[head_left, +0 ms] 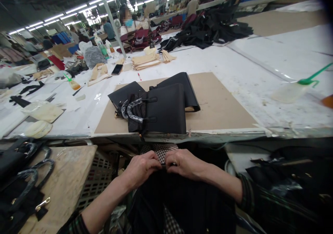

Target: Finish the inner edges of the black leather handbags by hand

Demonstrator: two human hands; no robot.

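Below the table edge, over my lap, my left hand (145,166) and my right hand (182,162) are close together. Fingers of both pinch the top edge of a black piece of material (182,196), whose full shape is lost in the dark. Brown-and-white checked cloth (164,150) shows just beyond my fingertips. On the table ahead lies a black handbag (166,105) with plastic-wrapped handles (135,111). It overlaps more black bags (191,92) behind it.
A brown board (215,102) lies under the bags. Glue bottles stand left (74,84) and right (291,90). Further back are a phone (117,69), tan pieces (145,60) and a black heap (208,29). More bags (23,178) lie lower left; a masked person (127,26) is across the table.
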